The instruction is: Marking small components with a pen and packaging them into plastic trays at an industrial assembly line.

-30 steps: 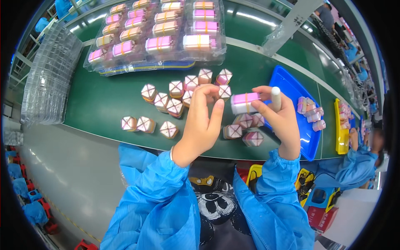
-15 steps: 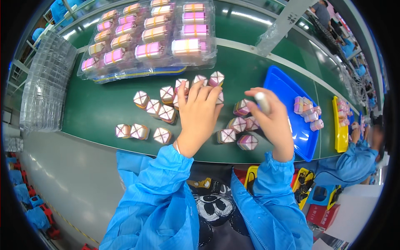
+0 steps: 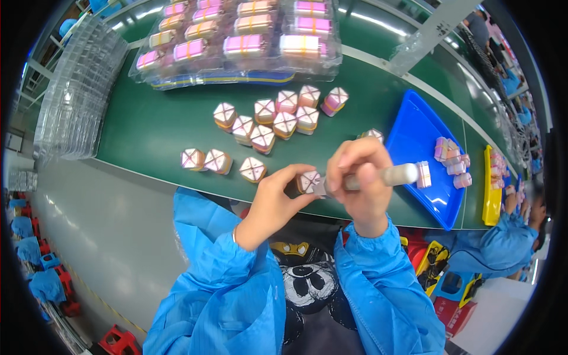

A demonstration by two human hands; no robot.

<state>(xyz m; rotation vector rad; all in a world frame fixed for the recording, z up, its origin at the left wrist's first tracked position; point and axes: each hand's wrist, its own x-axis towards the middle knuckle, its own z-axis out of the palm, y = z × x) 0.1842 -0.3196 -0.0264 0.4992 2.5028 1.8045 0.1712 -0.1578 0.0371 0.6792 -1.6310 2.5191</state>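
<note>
Short, many-sided block with a white, X-marked end face (image 3: 308,181) is located near the front edge of the green work surface (image 3: 171,130), with the marked end turned up. We grip it with our left hand (image 3: 269,207): thumb and index finger are partly open and curved around its sides. We hold a hand tool with a pale, round, cylindrical handle (image 3: 396,175) in our right hand (image 3: 361,177), fingers closed around it. Its flat grey blade (image 3: 320,187) points left at the block's end face; we cannot tell whether the two touch.

We see a group of matching X-ended blocks (image 3: 284,125) toward the middle of the surface, and three upright blocks (image 3: 218,161) in a row along the front edge, left of our left hand. Another block (image 3: 374,134) is partly hidden behind our right hand.

At the rear edge we have a clear plastic compartment tray (image 3: 332,56) carrying rows of pink, peach and white banded blocks (image 3: 245,44). At the left edge stands a stack of clear plastic trays (image 3: 77,89). Toward the right, a blue plastic tray (image 3: 417,130) contains a clustered pile of blocks (image 3: 452,158), plus one white block (image 3: 423,174) near its left edge.
</note>
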